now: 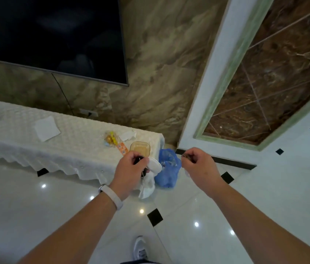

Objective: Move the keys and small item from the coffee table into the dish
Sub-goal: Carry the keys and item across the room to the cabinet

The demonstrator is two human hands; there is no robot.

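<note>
Left hand (131,168) closed on the dark bunch of keys (140,164) with its white fob, right hand (198,164) pinched on a small item (too small to identify): lower both into the amber glass dish (140,148) just beyond your left knuckles before you release.
</note>
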